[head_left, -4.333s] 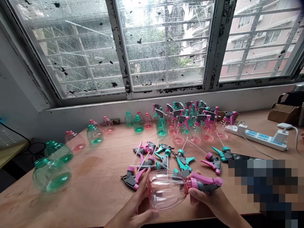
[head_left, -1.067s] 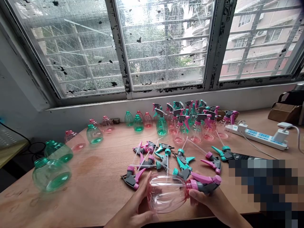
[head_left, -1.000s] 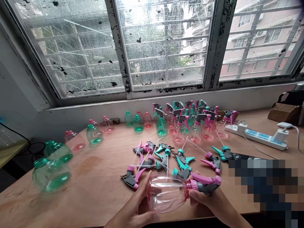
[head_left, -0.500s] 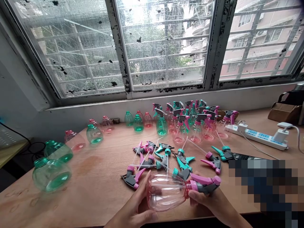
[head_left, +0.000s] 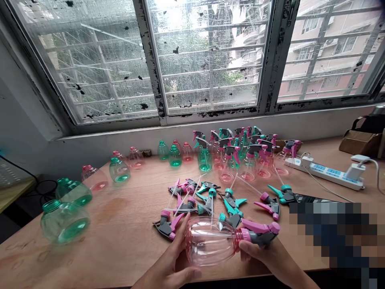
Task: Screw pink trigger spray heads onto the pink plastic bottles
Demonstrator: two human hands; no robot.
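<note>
A clear pink spray bottle (head_left: 210,243) lies sideways between my hands, low over the front of the table. Its base faces left, and a pink-and-grey trigger sprayer (head_left: 260,233) sits on its neck at the right. My left hand (head_left: 176,257) is curved around the base end, thumb below and fingers behind the bottle. My right hand (head_left: 258,253) grips the collar at the neck, with the thumb in front and the other fingers partly hidden. Just beyond the bottle, several loose trigger sprayers (head_left: 206,202) in pink and teal lie with their thin tubes crossing.
Assembled spray bottles (head_left: 228,164) stand grouped by the wall under the window. Green and pink bottles without sprayers (head_left: 66,224) line the left and back. A white power strip (head_left: 327,172) with cables lies at right, near a brown box (head_left: 359,142). A pixelated patch covers the lower right.
Almost nothing differs. The bottle's base end has turned or shifted very slightly in my left hand, while my right hand stays at the neck.
</note>
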